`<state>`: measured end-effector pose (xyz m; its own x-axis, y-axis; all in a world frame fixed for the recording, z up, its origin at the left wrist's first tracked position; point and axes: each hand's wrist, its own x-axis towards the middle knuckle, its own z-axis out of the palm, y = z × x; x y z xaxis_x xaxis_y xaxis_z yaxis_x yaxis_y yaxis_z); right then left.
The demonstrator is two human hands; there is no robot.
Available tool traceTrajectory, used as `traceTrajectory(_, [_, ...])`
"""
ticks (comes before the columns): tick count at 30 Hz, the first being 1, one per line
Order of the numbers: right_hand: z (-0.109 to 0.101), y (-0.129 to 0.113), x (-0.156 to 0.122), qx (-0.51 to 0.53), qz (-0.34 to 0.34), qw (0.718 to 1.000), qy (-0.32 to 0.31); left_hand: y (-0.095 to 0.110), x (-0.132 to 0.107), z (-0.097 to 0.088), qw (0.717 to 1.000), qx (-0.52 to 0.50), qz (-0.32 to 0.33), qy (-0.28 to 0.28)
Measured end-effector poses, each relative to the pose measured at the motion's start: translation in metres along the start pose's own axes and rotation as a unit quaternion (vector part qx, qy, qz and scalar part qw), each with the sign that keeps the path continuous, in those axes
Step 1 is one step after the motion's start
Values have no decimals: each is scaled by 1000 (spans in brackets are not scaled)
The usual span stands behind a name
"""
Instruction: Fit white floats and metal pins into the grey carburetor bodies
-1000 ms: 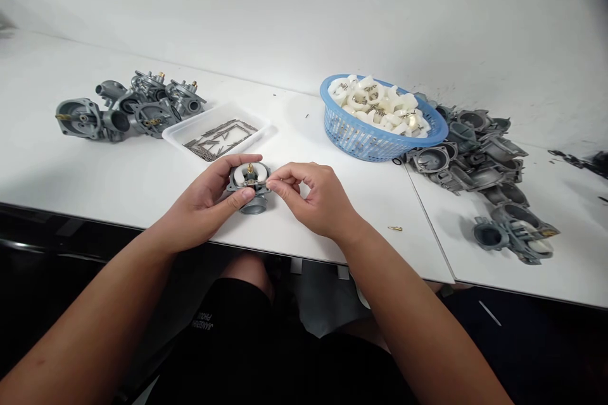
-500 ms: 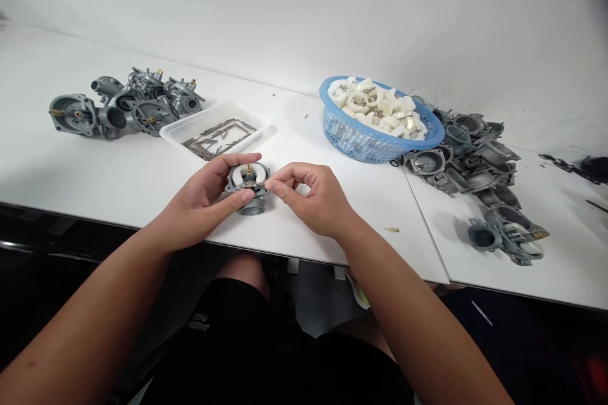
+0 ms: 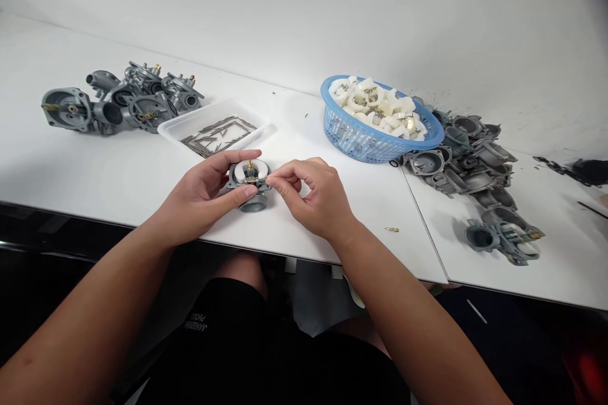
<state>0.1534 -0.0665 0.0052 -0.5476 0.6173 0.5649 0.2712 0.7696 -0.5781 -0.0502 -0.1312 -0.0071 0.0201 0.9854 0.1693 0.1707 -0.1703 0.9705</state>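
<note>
My left hand point(image 3: 199, 193) is shut around a grey die-cast carburetor body point(image 3: 254, 204), with the thumb across its front. A white float point(image 3: 240, 171) sits in the open body around a brass jet point(image 3: 249, 166). My right hand point(image 3: 308, 193) is at the body's right side, thumb and forefinger pinched at the float hinge. They seem to hold a thin metal pin, which is mostly hidden by the fingertips.
A clear plastic tray point(image 3: 213, 133) of thin metal pins stands behind my hands. Further back are a blue basket point(image 3: 375, 120) of white floats and a heap of carburetor bodies point(image 3: 465, 164). More carburetors point(image 3: 128, 101) lie at left, and a small brass part point(image 3: 392, 229) lies on the white table.
My right fingertips have pressed closer to the hinge on the carburetor. The whole scene has shifted slightly left in view as my head turned.
</note>
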Motion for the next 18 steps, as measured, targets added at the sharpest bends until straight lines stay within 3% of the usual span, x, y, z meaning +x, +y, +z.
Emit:
traceTrajectory(3, [1, 1, 0, -12, -14, 1000, 0, 0, -1, -1, 1000, -2, -2, 3])
traceTrajectory(9, [2, -1, -1, 104, 87, 990, -41, -1, 0, -4, 1000, -2, -10, -4])
traceTrajectory(18, [2, -4, -1, 111, 116, 987, 2, -2, -1, -6, 1000, -18, -20, -8])
